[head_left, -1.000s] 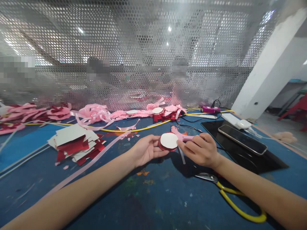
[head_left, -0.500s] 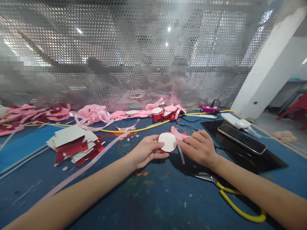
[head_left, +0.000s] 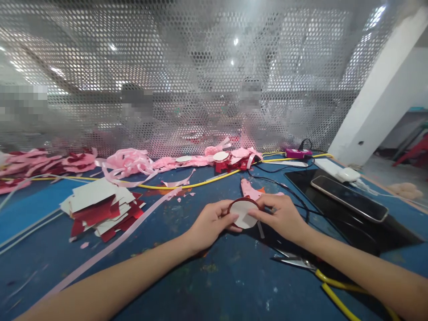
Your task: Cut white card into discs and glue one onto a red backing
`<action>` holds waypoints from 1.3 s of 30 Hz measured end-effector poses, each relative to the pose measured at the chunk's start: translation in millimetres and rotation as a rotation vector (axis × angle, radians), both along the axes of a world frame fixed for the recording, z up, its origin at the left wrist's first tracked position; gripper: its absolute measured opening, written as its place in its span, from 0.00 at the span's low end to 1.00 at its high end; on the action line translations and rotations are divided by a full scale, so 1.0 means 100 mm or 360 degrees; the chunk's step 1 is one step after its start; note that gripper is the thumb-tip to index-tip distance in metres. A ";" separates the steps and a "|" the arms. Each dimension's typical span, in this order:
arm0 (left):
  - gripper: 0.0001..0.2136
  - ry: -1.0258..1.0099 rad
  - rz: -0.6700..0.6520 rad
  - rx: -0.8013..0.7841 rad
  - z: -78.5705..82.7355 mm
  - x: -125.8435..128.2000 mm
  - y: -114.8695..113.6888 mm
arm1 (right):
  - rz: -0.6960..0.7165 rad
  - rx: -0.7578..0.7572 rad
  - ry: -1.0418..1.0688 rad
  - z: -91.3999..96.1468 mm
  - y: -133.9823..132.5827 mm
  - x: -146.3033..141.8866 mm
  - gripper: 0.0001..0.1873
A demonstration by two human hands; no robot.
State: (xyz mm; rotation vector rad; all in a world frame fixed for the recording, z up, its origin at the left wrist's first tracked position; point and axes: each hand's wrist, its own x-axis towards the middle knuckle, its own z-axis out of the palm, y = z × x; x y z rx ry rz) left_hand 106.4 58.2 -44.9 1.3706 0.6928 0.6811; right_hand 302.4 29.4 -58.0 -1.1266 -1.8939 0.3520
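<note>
A round white paper disc with a dark red rim (head_left: 244, 213) is held between both hands above the blue table. My left hand (head_left: 217, 220) pinches its left edge, thumb on the white face. My right hand (head_left: 277, 216) grips the right side, thumb also on the face and fingers behind. Just beyond the disc lies a pink glue gun (head_left: 249, 189), partly hidden by my right hand. A short pale strip (head_left: 261, 230) shows below the disc. Scissors with yellow handles (head_left: 297, 262) rest under my right forearm, blades apart.
Left of my hands is a stack of white and red card pieces (head_left: 100, 203), with a long pink ribbon (head_left: 130, 229) beside it. Pink ribbon loops (head_left: 129, 162) line the back by a perforated metal screen (head_left: 200, 67). A phone (head_left: 349, 198) lies on a black sheet at right.
The disc has moved slightly right and nearer and is tilted. My right hand, beside its edge before, now has its thumb on the face. More of the glue gun shows.
</note>
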 end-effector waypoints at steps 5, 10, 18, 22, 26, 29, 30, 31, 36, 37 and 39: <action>0.11 -0.0006 -0.0046 -0.0002 0.00 0.00 0.01 | -0.0017 -0.0066 0.0093 -0.01 0.00 -0.01 0.15; 0.11 -0.0010 -0.0069 -0.0016 -0.01 0.00 0.01 | -0.0051 -0.0096 0.0097 0.01 -0.02 -0.03 0.16; 0.09 0.0151 0.0133 0.0299 0.00 -0.01 0.03 | 0.0014 -0.0046 -0.0031 0.00 -0.03 -0.01 0.17; 0.04 0.0138 0.0271 0.0337 0.01 -0.01 0.03 | 0.0081 0.0067 -0.0150 0.00 -0.05 -0.03 0.18; 0.04 0.0091 0.0344 0.0330 -0.03 -0.02 0.05 | 0.0137 0.0134 -0.0128 0.03 -0.05 -0.01 0.15; 0.06 -0.0154 0.0662 0.0187 -0.07 -0.03 0.15 | -0.0155 0.0249 -0.0073 0.02 0.01 0.07 0.10; 0.07 -0.0259 0.0800 0.0109 -0.07 -0.04 0.20 | -0.0278 0.0287 -0.0125 0.01 0.04 0.10 0.07; 0.07 -0.0363 0.0932 0.0019 -0.07 -0.05 0.25 | -0.0372 0.0299 -0.0223 0.00 0.07 0.13 0.05; 0.08 -0.0682 0.1177 -0.0322 -0.05 -0.06 0.40 | -0.0477 0.0029 -0.0814 -0.10 0.17 0.18 0.24; 0.08 -0.0689 0.1154 -0.0325 -0.05 -0.06 0.41 | -0.0512 0.0005 -0.0873 -0.11 0.17 0.17 0.25; 0.07 -0.0672 0.1106 -0.0307 -0.05 -0.06 0.40 | -0.0593 0.0007 -0.0949 -0.13 0.17 0.17 0.26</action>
